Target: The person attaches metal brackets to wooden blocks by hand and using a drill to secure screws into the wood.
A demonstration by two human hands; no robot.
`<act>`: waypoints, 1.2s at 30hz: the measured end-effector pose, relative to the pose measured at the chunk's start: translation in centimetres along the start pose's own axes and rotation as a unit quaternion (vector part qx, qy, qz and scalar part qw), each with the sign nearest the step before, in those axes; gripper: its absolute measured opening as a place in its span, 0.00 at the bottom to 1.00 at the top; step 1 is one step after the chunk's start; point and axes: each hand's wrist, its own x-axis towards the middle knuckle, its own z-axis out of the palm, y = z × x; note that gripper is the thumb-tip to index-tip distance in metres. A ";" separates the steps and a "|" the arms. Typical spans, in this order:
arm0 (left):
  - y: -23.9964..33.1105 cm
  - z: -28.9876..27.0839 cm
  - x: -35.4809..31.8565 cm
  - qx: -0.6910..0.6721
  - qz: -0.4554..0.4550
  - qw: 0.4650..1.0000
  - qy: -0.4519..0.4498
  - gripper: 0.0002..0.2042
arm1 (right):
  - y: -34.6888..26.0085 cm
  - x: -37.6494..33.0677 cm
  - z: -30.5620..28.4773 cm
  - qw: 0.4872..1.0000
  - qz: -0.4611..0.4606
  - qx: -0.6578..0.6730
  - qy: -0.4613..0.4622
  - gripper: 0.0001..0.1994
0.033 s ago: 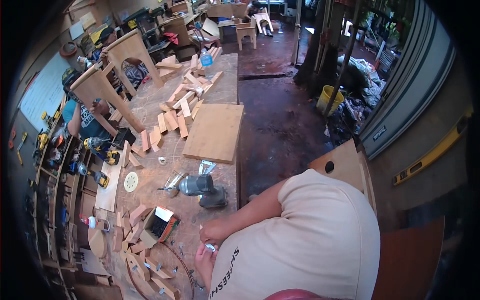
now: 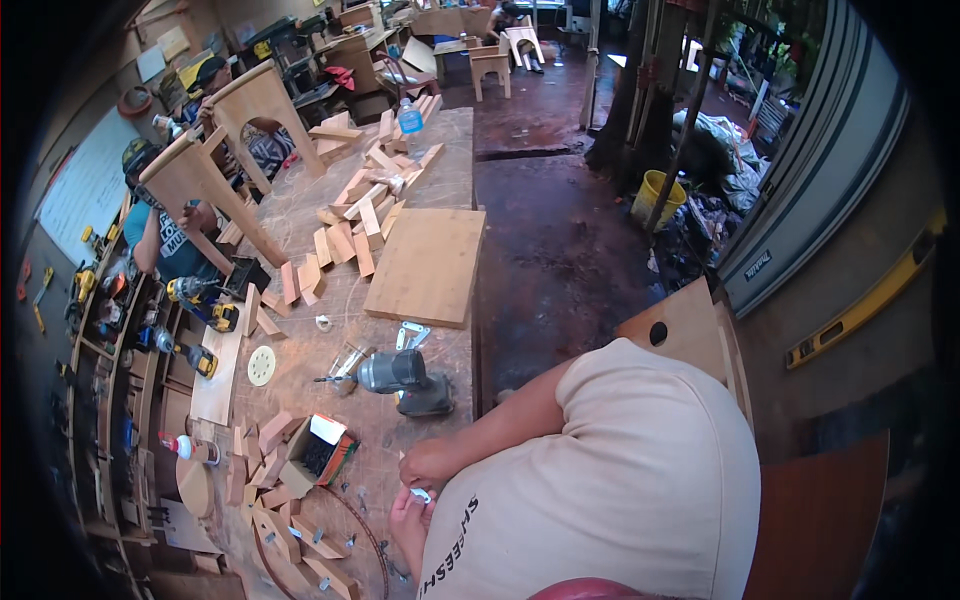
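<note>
Listing the hands first: the right hand (image 2: 432,462) and the left hand (image 2: 408,525) meet at the near edge of the surface (image 2: 300,215), both pinched on a small white piece (image 2: 421,494) held between the fingertips, partly hidden by the person's shirt.

- Small white piece: held just off the near edge, close to the body. Its kind cannot be told at this size. Judged light and rigid, easy to drop; best taken by its edges with fingertips.
- Grey power tool (image 2: 405,378): lying on its side near the right edge, just beyond the hands. Judged heavy; take it by the handle.
- Metal brackets (image 2: 410,335): flat, just past the power tool, beside the board.
- Wooden board (image 2: 427,265): large, square, flat along the right edge. Judged stiff.
- Open cardboard box (image 2: 318,455): left of the hands, dark contents inside.
- Wood offcuts (image 2: 350,225): scattered across the middle and the near left corner.
- Sanding disc (image 2: 261,365): pale, round, toward the left edge.
- Water bottle (image 2: 409,120): upright near the far end.
- Wooden stool frames (image 2: 215,170): raised at the left edge, handled by other people there.
</note>
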 end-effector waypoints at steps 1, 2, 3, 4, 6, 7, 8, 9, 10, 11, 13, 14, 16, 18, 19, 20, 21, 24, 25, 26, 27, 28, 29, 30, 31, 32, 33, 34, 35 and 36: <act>0.1 0.5 0.0 0.003 0.003 1.000 0.011 0.14 | 0.1 -0.2 0.0 1.000 0.003 0.000 0.003 0.06; 0.2 1.0 0.0 0.005 0.005 1.000 0.023 0.15 | 0.3 -0.4 0.1 1.000 0.007 -0.001 0.010 0.06; 0.3 1.3 0.1 0.006 0.003 1.000 0.021 0.15 | 0.5 -0.6 0.1 1.000 0.011 0.000 0.017 0.06; 0.4 1.5 0.1 0.008 0.004 1.000 0.023 0.15 | 0.4 -0.8 0.0 1.000 0.013 0.000 0.018 0.06; 0.2 1.7 0.1 0.010 0.003 1.000 0.026 0.15 | 0.1 -1.0 -0.2 1.000 0.012 -0.008 0.026 0.06; 0.2 1.6 0.1 0.010 0.004 1.000 0.022 0.16 | 0.2 -1.1 -0.1 1.000 0.013 -0.007 0.026 0.06; 0.1 1.6 0.1 0.010 0.006 1.000 0.019 0.16 | 0.4 -1.1 0.1 1.000 0.008 -0.008 0.023 0.06; 0.1 1.6 0.1 0.009 0.005 1.000 0.020 0.16 | 0.5 -1.0 0.2 1.000 0.003 -0.009 0.019 0.06; 0.2 1.7 0.1 0.003 0.004 1.000 0.030 0.16 | 0.5 -1.1 0.3 1.000 0.003 -0.008 0.018 0.06; 0.1 1.8 0.1 -0.004 0.003 0.999 0.041 0.16 | 0.4 -1.1 0.3 0.999 0.024 0.001 0.024 0.06; 0.2 1.6 0.2 -0.006 0.005 0.999 0.052 0.15 | 0.4 -1.1 0.8 0.998 0.045 0.011 0.029 0.07; 0.2 1.4 0.3 -0.006 0.007 0.998 0.064 0.15 | 0.6 -1.0 1.1 0.997 0.042 0.023 0.056 0.07; 0.1 0.7 0.7 0.000 0.005 0.998 0.060 0.15 | 0.7 -0.9 1.4 0.995 0.039 0.035 0.083 0.07; -0.1 0.2 0.8 0.007 0.002 0.998 0.056 0.15 | 0.7 -0.8 1.3 0.995 0.032 0.036 0.082 0.07; 0.0 0.4 0.7 0.001 0.005 0.999 0.054 0.15 | 0.6 -0.7 1.0 0.995 0.031 0.036 0.083 0.07; 0.1 0.5 0.7 -0.005 0.008 0.999 0.052 0.15 | 0.6 -0.6 0.6 0.997 0.023 0.031 0.063 0.07; 0.1 0.5 0.7 -0.004 0.009 0.999 0.052 0.15 | 0.5 -0.5 0.3 0.999 0.015 0.026 0.043 0.07; 0.1 0.4 0.6 -0.012 0.002 0.999 0.050 0.16 | 0.2 -0.6 0.0 0.999 0.013 0.027 0.044 0.07; -0.1 0.4 0.7 -0.013 0.005 0.999 0.049 0.16 | 0.3 -0.6 0.0 0.999 0.012 0.027 0.043 0.07; -0.1 0.4 0.7 -0.014 0.007 0.999 0.047 0.16 | 0.4 -0.5 0.0 0.999 0.015 0.021 0.034 0.07; -0.1 0.4 0.7 -0.014 0.008 0.999 0.048 0.16 | 0.5 -0.4 0.1 0.999 0.017 0.015 0.025 0.07; 0.0 0.6 0.6 -0.014 0.008 0.998 0.054 0.16 | 0.5 -0.4 0.1 0.999 0.017 0.016 0.024 0.07; 0.0 0.7 0.5 -0.015 0.009 0.998 0.060 0.17 | 0.5 -0.4 0.1 0.999 0.014 0.017 0.027 0.06; -0.1 0.5 0.6 -0.015 0.009 0.998 0.061 0.17 | 0.4 -0.4 0.1 0.999 0.011 0.019 0.029 0.06; -0.2 0.3 0.6 -0.016 0.010 0.998 0.054 0.17 | 0.3 -0.4 0.1 0.999 0.011 0.020 0.029 0.06; -0.2 0.1 0.6 -0.017 0.012 0.999 0.047 0.17 | 0.1 -0.3 0.1 0.999 0.017 0.022 0.025 0.06; -0.2 0.0 0.5 -0.017 0.011 0.999 0.048 0.17 | 0.0 -0.3 0.1 0.999 0.024 0.023 0.022 0.06; 0.0 0.2 0.5 -0.013 0.009 0.999 0.048 0.17 | 0.1 -0.3 0.1 0.999 0.024 0.023 0.022 0.06; 0.1 0.3 0.4 -0.010 0.006 0.999 0.048 0.17 | 0.2 -0.3 0.1 0.999 0.016 0.026 0.023 0.06; 0.1 0.3 0.4 -0.010 0.006 0.999 0.049 0.17 | 0.3 -0.3 0.1 0.999 0.009 0.029 0.024 0.06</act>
